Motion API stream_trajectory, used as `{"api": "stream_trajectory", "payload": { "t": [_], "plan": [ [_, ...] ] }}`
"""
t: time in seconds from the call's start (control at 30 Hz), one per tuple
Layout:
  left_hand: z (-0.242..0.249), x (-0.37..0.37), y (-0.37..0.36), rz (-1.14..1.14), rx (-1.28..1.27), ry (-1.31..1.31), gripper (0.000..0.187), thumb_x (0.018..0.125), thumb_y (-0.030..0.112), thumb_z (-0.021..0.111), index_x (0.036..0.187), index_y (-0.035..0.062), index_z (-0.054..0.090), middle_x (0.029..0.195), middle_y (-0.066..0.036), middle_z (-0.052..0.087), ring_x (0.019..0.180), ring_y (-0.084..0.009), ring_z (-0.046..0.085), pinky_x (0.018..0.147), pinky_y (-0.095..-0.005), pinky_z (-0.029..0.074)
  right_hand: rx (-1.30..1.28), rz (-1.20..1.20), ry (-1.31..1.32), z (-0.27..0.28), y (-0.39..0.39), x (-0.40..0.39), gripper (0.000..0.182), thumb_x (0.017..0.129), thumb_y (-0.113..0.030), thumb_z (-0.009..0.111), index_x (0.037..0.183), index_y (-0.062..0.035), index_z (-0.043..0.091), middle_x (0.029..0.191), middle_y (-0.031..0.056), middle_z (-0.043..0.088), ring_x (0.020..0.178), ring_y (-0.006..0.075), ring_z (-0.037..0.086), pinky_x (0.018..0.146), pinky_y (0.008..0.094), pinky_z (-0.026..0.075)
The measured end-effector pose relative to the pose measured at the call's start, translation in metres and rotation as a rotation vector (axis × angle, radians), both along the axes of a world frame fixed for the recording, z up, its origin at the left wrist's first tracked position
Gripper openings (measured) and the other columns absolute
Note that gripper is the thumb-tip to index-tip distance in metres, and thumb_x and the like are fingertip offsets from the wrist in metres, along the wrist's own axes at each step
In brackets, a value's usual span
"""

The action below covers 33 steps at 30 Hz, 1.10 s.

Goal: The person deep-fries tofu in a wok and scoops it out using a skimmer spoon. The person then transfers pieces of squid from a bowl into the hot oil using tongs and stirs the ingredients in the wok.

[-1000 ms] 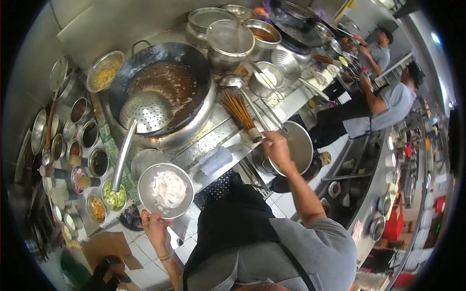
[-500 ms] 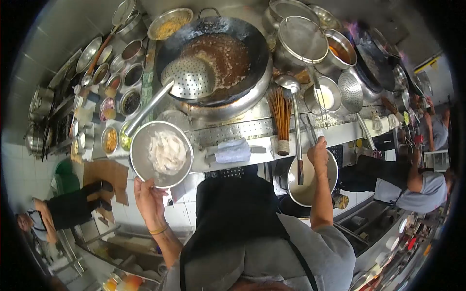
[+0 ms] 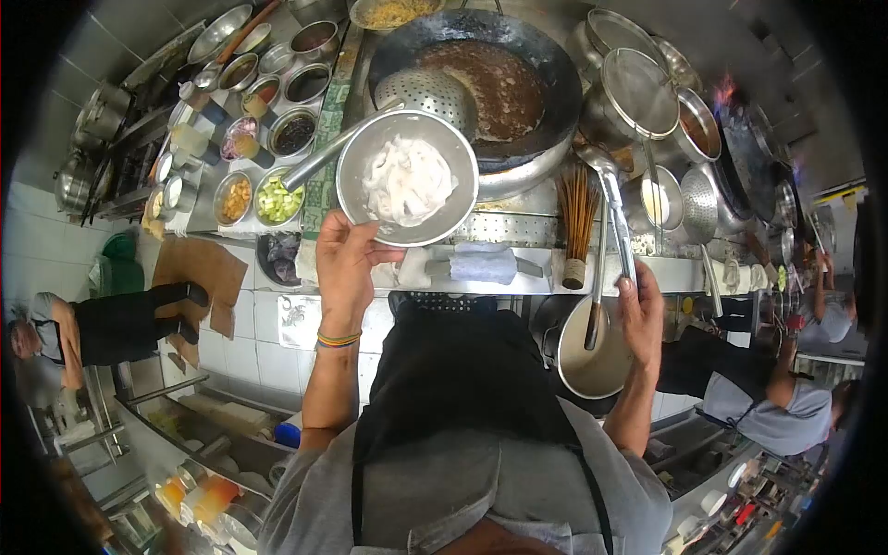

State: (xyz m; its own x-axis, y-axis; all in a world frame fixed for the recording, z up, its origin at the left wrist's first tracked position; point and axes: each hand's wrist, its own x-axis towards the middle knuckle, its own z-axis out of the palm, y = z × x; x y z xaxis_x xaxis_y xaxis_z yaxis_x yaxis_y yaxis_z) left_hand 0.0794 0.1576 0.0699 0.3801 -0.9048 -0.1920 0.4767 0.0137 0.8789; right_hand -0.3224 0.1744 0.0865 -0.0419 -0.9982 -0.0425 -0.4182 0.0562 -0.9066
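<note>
Left hand (image 3: 348,264) pinches the rim of a round silver metal bowl (image 3: 350,185), below-left of the round black wok (image 3: 561,92) at upper centre, while right hand (image 3: 642,301) pinches silver tongs (image 3: 622,231).

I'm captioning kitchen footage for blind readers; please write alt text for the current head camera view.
A person's left hand holds a metal bowl of pale strips before a wok of brown liquid with a perforated skimmer in it. The right hand holds what look like metal tongs beside a bamboo brush. Small bowls of ingredients stand to the left.
</note>
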Motion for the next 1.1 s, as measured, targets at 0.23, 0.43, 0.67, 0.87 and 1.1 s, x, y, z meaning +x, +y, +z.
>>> {"api": "stream_trajectory", "payload": {
  "t": [0.23, 0.43, 0.67, 0.87, 1.1],
  "plan": [
    [-0.008, 0.005, 0.000, -0.013, -0.134, -0.047, 0.013, 0.093, 0.000, 0.059, 0.086, 0.0027, 0.049, 0.090, -0.011, 0.063, 0.064, -0.0159, 0.068, 0.056, -0.0313, 0.064, -0.408, 0.428, 0.602, 0.090, -0.051, 0.087, 0.038, 0.086, -0.016, 0.074, 0.119, 0.0002, 0.065, 0.092, 0.0182, 0.069, 0.080, 0.0333, 0.067, 0.071, 0.0391, 0.052],
    [-0.004, 0.008, 0.004, 0.051, -0.151, -0.023, 0.013, 0.094, -0.001, 0.059, 0.085, 0.0022, 0.049, 0.090, -0.011, 0.062, 0.066, -0.0141, 0.066, 0.057, -0.0310, 0.064, -0.474, 0.462, 0.817, 0.114, -0.071, 0.140, 0.028, 0.085, -0.016, 0.072, 0.109, -0.0023, 0.069, 0.094, 0.0158, 0.070, 0.079, 0.0377, 0.069, 0.068, 0.0460, 0.054],
    [-0.018, 0.024, 0.012, 0.086, -0.156, 0.062, 0.012, 0.093, -0.002, 0.058, 0.086, 0.0027, 0.049, 0.090, -0.010, 0.063, 0.069, -0.0147, 0.066, 0.058, -0.0330, 0.065, -0.540, 0.484, 0.780, 0.114, -0.090, 0.165, 0.025, 0.081, -0.012, 0.075, 0.104, -0.0043, 0.073, 0.093, 0.0150, 0.073, 0.083, 0.0366, 0.070, 0.072, 0.0439, 0.054],
    [-0.040, 0.037, 0.013, 0.153, -0.137, 0.135, 0.008, 0.091, -0.002, 0.057, 0.090, 0.0022, 0.050, 0.096, -0.013, 0.065, 0.072, -0.0190, 0.070, 0.059, -0.0344, 0.066, -0.466, 0.349, 0.708, 0.133, -0.116, 0.148, 0.025, 0.081, -0.010, 0.076, 0.106, -0.0053, 0.075, 0.095, 0.0153, 0.074, 0.086, 0.0344, 0.072, 0.075, 0.0402, 0.055],
    [-0.057, 0.043, 0.014, 0.178, -0.053, 0.124, 0.008, 0.090, -0.002, 0.056, 0.092, 0.0037, 0.051, 0.097, -0.013, 0.066, 0.070, -0.0214, 0.071, 0.058, -0.0350, 0.066, -0.519, 0.186, 0.732, 0.131, -0.157, 0.145, 0.026, 0.084, -0.016, 0.077, 0.109, -0.0078, 0.076, 0.094, 0.0190, 0.074, 0.083, 0.0301, 0.073, 0.075, 0.0377, 0.055]
  ]
}}
